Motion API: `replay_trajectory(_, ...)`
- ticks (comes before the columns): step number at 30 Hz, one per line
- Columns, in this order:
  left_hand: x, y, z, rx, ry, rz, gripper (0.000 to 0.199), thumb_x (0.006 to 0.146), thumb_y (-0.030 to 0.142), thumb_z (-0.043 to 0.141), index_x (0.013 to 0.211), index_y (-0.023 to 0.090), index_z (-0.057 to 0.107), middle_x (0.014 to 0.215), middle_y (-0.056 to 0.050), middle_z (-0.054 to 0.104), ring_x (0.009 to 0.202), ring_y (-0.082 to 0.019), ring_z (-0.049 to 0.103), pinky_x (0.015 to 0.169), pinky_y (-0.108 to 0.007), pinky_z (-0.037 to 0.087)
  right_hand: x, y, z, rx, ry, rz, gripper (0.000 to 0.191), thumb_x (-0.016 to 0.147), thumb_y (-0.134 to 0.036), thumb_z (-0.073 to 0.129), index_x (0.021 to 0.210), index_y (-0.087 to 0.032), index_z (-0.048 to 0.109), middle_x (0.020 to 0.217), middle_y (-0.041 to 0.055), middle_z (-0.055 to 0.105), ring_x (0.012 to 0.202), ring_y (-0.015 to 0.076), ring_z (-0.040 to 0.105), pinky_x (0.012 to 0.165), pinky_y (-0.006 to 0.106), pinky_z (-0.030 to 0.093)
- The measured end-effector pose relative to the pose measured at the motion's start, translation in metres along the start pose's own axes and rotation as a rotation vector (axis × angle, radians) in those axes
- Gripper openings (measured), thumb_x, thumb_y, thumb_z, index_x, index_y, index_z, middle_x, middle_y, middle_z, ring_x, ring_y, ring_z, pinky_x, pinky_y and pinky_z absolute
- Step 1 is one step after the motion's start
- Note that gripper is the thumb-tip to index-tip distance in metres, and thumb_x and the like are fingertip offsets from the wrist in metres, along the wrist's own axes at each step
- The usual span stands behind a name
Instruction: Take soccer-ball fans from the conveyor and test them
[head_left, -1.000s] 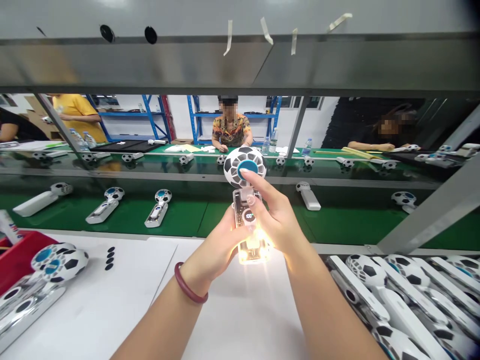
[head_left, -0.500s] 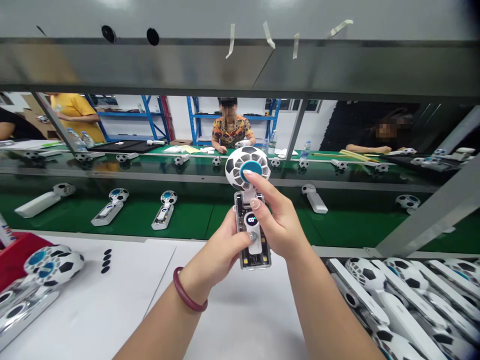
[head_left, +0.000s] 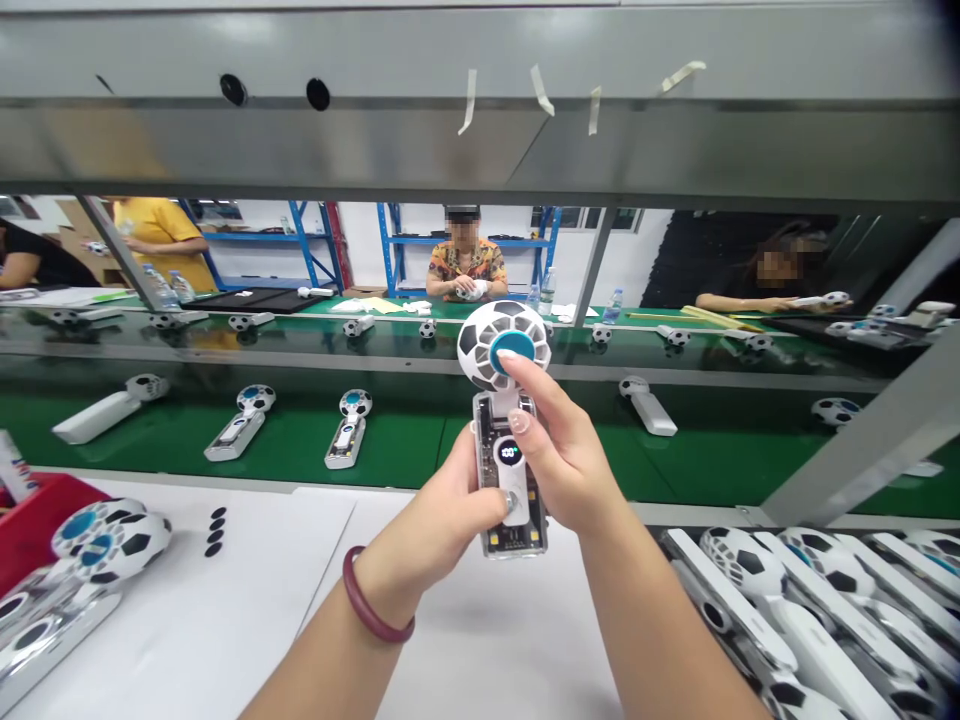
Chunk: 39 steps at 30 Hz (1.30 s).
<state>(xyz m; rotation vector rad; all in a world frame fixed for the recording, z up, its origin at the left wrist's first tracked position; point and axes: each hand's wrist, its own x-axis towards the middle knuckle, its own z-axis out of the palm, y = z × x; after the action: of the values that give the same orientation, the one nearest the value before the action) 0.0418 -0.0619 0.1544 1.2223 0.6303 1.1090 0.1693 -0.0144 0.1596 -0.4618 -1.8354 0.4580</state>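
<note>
Upright over the white bench, a handheld fan (head_left: 513, 505) has a football-patterned head with a blue centre, a clear body and a small lit display that appears to read 100. My left hand (head_left: 442, 510) grips its body from the left, thumb on the white strip below the display. From the right, my right hand (head_left: 574, 450) holds the neck area with its thumb, while the index fingertip rests on the blue centre. Fingers behind the body are hidden.
Similar fans ride the green conveyor belt (head_left: 420, 450) ahead. More fans (head_left: 817, 640) lie packed at right. A red bin (head_left: 45, 510), stacked fans (head_left: 112, 545) and several black discs (head_left: 216, 533) are at left. A metal shelf (head_left: 390, 140) hangs overhead; co-workers sit opposite.
Fans on the near belt have shifted right, and those on the far belt slightly left. My hands keep the same hold. The co-worker opposite now has both hands at a fan.
</note>
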Motion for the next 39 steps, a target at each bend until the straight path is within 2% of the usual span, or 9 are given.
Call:
replay_trajectory(6, 0.000, 0.004, 0.001, -0.003, -0.042, -0.038, 0.059, 0.070, 0.019, 0.056, 0.124, 0.022, 0.031, 0.099, -0.007, 0.057, 0.080, -0.022, 0.060, 0.071, -0.040, 0.049, -0.001, -0.001, 0.001, 0.030, -0.007, 0.025, 0.039, 0.090, -0.035, 0.044, 0.130, -0.034, 0.042, 0.132, -0.0007, 0.046, 0.123, 0.0212, 0.042, 0.101, 0.036, 0.038)
replay_trajectory(11, 0.002, -0.001, -0.004, 0.072, 0.002, -0.053, 0.059, 0.071, 0.015, 0.055, 0.125, 0.022, 0.032, 0.095, -0.005, 0.056, 0.080, -0.021, 0.058, 0.071, -0.038, 0.050, 0.002, -0.004, 0.003, 0.254, 0.035, 0.290, 0.075, 0.086, -0.037, 0.052, 0.142, -0.034, 0.003, 0.128, 0.0032, 0.049, 0.112, 0.0192, 0.052, 0.096, 0.038, 0.043)
replay_trajectory(14, 0.001, -0.006, -0.007, 0.184, -0.003, -0.087, 0.059, 0.073, 0.012, 0.054, 0.126, 0.024, 0.033, 0.091, -0.004, 0.056, 0.081, -0.019, 0.057, 0.072, -0.035, 0.048, 0.005, -0.002, 0.000, 0.442, -0.009, 0.499, 0.070, 0.078, -0.040, 0.062, 0.137, -0.029, 0.025, 0.117, 0.0056, 0.056, 0.100, 0.0207, 0.058, 0.084, 0.036, 0.049)
replay_trajectory(18, -0.002, -0.005, -0.006, 0.253, -0.022, -0.124, 0.063, 0.075, 0.012, 0.053, 0.132, 0.026, 0.027, 0.093, -0.004, 0.056, 0.082, -0.021, 0.057, 0.069, -0.033, 0.048, 0.004, 0.003, -0.007, 0.628, -0.222, 0.649, 0.038, 0.074, -0.046, 0.064, 0.100, -0.018, 0.061, 0.096, 0.0078, 0.063, 0.077, 0.0199, 0.061, 0.068, 0.033, 0.052)
replay_trajectory(26, -0.005, 0.001, -0.002, 0.293, -0.064, -0.100, 0.069, 0.073, 0.009, 0.050, 0.134, 0.029, 0.023, 0.101, -0.004, 0.053, 0.087, -0.020, 0.055, 0.071, -0.033, 0.047, 0.003, 0.001, -0.012, 0.820, -0.235, 0.602, 0.038, 0.070, -0.034, 0.071, 0.104, -0.021, 0.061, 0.091, 0.0053, 0.063, 0.081, 0.0187, 0.061, 0.066, 0.029, 0.051)
replay_trajectory(30, -0.008, 0.002, 0.003, 0.345, -0.056, -0.113, 0.078, 0.071, 0.008, 0.052, 0.137, 0.030, 0.017, 0.094, -0.003, 0.054, 0.083, -0.018, 0.054, 0.069, -0.029, 0.046, 0.003, 0.007, -0.015, 0.936, -0.342, 0.470, 0.030, 0.069, -0.037, 0.071, 0.091, -0.019, 0.063, 0.088, 0.0047, 0.062, 0.082, 0.0189, 0.061, 0.068, 0.030, 0.051)
replay_trajectory(33, -0.009, 0.004, 0.006, 0.363, -0.070, -0.126, 0.078, 0.072, 0.009, 0.054, 0.138, 0.029, 0.019, 0.095, -0.004, 0.057, 0.085, -0.019, 0.055, 0.068, -0.028, 0.047, 0.002, 0.005, -0.018, 0.846, -0.411, 0.411, 0.030, 0.069, -0.040, 0.069, 0.087, -0.017, 0.062, 0.087, 0.0057, 0.062, 0.081, 0.0201, 0.060, 0.067, 0.032, 0.051)
replay_trajectory(36, -0.011, 0.013, 0.007, 0.395, -0.032, -0.020, 0.063, 0.075, 0.016, 0.059, 0.132, 0.028, 0.036, 0.119, -0.006, 0.053, 0.107, -0.023, 0.050, 0.087, -0.033, 0.045, 0.002, -0.009, -0.025, 0.649, -0.145, 0.407, 0.030, 0.065, -0.040, 0.073, 0.085, -0.021, 0.062, 0.091, 0.0050, 0.061, 0.087, 0.0221, 0.059, 0.073, 0.037, 0.051)
replay_trajectory(39, -0.025, 0.028, 0.003, 0.295, 0.114, 0.191, 0.040, 0.079, 0.028, 0.058, 0.118, 0.027, 0.053, 0.130, -0.004, 0.047, 0.121, -0.027, 0.040, 0.098, -0.039, 0.040, 0.002, -0.027, -0.040, 0.624, 0.216, 0.239, 0.034, 0.071, -0.057, 0.061, 0.093, -0.031, 0.062, 0.104, 0.0037, 0.058, 0.106, 0.0260, 0.053, 0.084, 0.043, 0.048)
